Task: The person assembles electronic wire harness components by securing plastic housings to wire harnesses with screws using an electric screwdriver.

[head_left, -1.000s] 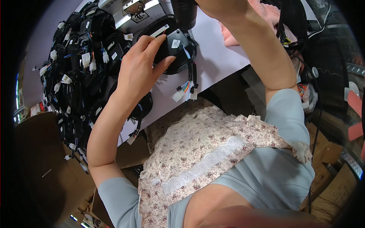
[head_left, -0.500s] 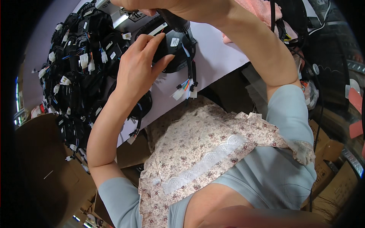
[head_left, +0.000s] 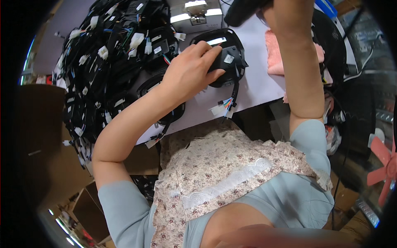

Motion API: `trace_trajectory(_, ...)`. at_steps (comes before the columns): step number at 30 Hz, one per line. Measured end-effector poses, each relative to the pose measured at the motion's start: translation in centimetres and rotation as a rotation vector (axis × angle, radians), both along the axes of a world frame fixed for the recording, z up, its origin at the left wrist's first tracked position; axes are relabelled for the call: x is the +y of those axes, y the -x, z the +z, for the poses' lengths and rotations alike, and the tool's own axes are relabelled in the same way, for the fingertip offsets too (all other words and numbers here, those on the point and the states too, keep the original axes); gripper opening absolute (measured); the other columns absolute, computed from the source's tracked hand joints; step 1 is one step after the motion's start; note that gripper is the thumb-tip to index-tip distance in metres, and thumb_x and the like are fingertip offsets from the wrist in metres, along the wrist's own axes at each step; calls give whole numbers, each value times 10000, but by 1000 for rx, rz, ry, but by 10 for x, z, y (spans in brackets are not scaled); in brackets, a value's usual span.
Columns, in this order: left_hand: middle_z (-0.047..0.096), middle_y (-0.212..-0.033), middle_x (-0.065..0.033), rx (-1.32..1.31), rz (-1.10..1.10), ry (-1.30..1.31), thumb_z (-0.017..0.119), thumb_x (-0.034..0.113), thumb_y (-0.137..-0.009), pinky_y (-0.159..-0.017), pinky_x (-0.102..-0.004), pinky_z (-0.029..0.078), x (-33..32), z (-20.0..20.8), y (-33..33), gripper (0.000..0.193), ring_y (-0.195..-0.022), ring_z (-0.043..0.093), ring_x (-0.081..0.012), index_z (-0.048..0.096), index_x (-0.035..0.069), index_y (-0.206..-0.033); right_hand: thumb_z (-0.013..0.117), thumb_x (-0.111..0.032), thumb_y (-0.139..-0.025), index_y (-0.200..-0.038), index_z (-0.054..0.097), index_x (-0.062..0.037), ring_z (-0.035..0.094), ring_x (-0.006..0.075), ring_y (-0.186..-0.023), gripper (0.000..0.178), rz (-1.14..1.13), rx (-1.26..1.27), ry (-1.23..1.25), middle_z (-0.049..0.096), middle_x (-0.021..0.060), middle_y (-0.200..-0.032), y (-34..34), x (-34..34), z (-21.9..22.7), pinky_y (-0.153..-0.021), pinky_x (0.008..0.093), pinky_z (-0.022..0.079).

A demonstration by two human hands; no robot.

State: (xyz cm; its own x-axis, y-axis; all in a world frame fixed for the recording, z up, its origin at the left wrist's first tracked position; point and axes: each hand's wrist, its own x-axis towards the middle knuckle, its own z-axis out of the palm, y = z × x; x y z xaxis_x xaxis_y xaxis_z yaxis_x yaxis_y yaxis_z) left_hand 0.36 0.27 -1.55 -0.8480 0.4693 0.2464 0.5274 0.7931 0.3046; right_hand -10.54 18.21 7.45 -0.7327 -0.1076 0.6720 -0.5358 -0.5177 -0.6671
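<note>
A black rounded plastic housing (head_left: 221, 76) lies on the white table, with a small white label, a light strip and a short cable. Several white connectors (head_left: 225, 108) end that cable, with coloured wires showing. My left hand (head_left: 192, 68) holds the housing by its left side, fingers bent over its top and thumb lower down. At the top right, my right hand (head_left: 275, 16) is wrapped around a black cylindrical tool (head_left: 244, 12) that looks like an electric screwdriver. The tool is raised clear of the housing, and the picture's upper edge cuts it off.
A large heap of similar black housings (head_left: 107, 62) with wires and white connectors covers the table's left. A metallic box (head_left: 196, 16) with a fixture stands behind. Pink cloth (head_left: 275, 53) lies at the right. Cardboard boxes (head_left: 41, 140) stand lower left; a red fan (head_left: 384, 165) is far right.
My right hand has lifted the tool off the housing and carried it to the right. My left hand stays on the housing. The whole view has shifted, showing more of the metallic box.
</note>
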Motion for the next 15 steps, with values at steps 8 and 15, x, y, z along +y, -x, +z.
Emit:
trace_trajectory(8,610,-1093,-95,63,-6,-46,801,271,-839,-835,-391,566,-6,-9,1,536,-992,638,-293,635,19,-1282,739,-54,-924,-975,665,-32,624,79,-628,93,-145,86,5,670,17,-779,38,-68,-21,-581,219,492)
trace_trajectory(15,599,-1115,-102,79,-7,-65,802,279,-830,-848,-391,561,-6,-9,0,569,-990,627,-293,622,35,-1312,778,-36,-871,-913,673,-53,598,47,-665,114,124,117,-249,661,-29,-774,39,-72,-20,-595,230,485)
